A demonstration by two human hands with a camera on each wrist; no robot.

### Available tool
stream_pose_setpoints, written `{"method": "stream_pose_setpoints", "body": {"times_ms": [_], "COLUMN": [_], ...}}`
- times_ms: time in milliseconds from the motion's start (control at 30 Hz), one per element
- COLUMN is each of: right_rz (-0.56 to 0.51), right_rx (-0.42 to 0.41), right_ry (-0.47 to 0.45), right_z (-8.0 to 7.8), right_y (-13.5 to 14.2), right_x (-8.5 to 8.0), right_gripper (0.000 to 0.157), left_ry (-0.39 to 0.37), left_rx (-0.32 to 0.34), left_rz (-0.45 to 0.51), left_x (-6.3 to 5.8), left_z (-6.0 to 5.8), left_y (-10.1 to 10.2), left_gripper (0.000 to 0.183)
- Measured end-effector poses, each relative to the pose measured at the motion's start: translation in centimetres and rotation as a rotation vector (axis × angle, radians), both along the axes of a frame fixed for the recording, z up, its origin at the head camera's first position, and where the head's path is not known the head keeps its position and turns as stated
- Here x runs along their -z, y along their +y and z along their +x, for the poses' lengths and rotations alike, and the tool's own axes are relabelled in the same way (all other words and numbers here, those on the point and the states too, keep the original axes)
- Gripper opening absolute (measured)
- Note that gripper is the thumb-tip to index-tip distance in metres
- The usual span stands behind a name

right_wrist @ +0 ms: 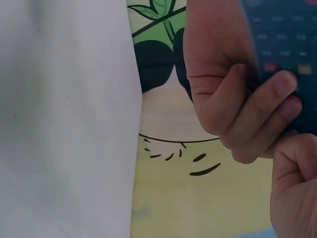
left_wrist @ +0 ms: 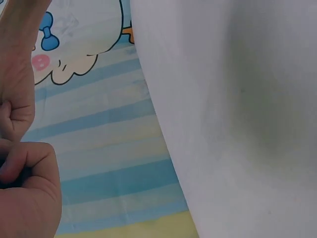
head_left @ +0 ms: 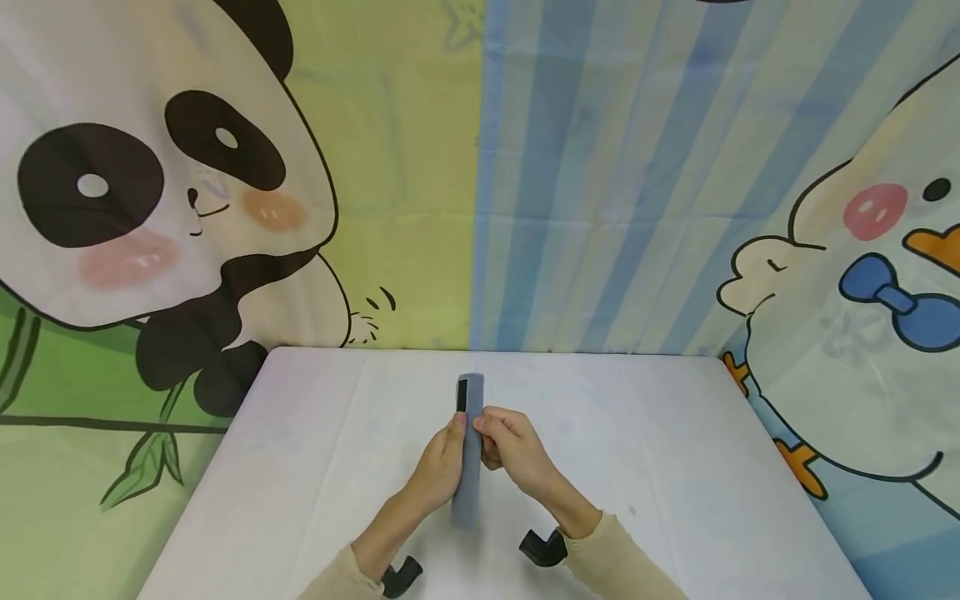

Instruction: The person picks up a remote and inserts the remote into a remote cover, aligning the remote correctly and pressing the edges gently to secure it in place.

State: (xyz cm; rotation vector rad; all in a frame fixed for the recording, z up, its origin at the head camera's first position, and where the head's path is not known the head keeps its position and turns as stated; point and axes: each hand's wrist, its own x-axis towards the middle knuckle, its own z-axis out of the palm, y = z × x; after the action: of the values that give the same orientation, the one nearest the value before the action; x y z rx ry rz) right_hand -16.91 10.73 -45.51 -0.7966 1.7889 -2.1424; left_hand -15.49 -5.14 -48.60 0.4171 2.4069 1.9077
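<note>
A blue-grey remote control (head_left: pixel 471 467) stands edge-up above the white table, its long side running away from me, with a dark strip near its far end. My left hand (head_left: pixel 438 467) grips it from the left, thumb along its upper edge. On the other side my right hand (head_left: pixel 517 446) has curled fingers, and its thumb and forefinger pinch the remote's edge. The right wrist view shows rows of buttons on the remote's face (right_wrist: pixel 285 37) and the left hand's fingers (right_wrist: pixel 257 109) wrapped over it. In the left wrist view the remote is mostly hidden behind the left hand (left_wrist: pixel 34 198).
The white table (head_left: pixel 337 467) lies under both hands. Behind it hangs a printed cloth with a panda (head_left: pixel 187 275) at left and a white duck (head_left: pixel 825 400) at right. Black wrist mounts (head_left: pixel 543 548) sit by both sleeves.
</note>
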Motion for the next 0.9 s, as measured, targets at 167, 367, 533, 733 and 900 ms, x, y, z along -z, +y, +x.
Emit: {"method": "stream_pose_setpoints", "body": {"times_ms": [167,367,533,733,900], "right_rz": [0.016,0.323,0.345,0.320,0.282], "right_rx": [0.042,0.125,0.064,-0.073,-0.082], "right_ry": [0.009,0.247,0.265,0.361,0.371], "right_z": [-0.5,-0.7,-0.5,-0.7,-0.9], "right_y": [0.5,1.1,1.9,2.8,3.0], "right_x": [-0.1,0.2,1.1,1.4,1.5], "right_gripper": [0.038,0.031,0.011,0.016,0.015], "left_ry": [0.051,0.076,0.057,0.022,-0.045], "left_rx": [0.008,-0.044,0.009,0.102,0.121], "left_rz": [-0.078,-0.115,-0.114,-0.095,-0.028], "left_x": [-0.2,-1.3,-2.2,-2.6,-2.8], "left_z": [-0.3,0.2,0.2,-0.4,-0.6], "left_y": [0.0,-0.8,-1.5,-2.3,-2.3], "left_gripper": [0.053,0.044,0.051,0.054,0.056]}}
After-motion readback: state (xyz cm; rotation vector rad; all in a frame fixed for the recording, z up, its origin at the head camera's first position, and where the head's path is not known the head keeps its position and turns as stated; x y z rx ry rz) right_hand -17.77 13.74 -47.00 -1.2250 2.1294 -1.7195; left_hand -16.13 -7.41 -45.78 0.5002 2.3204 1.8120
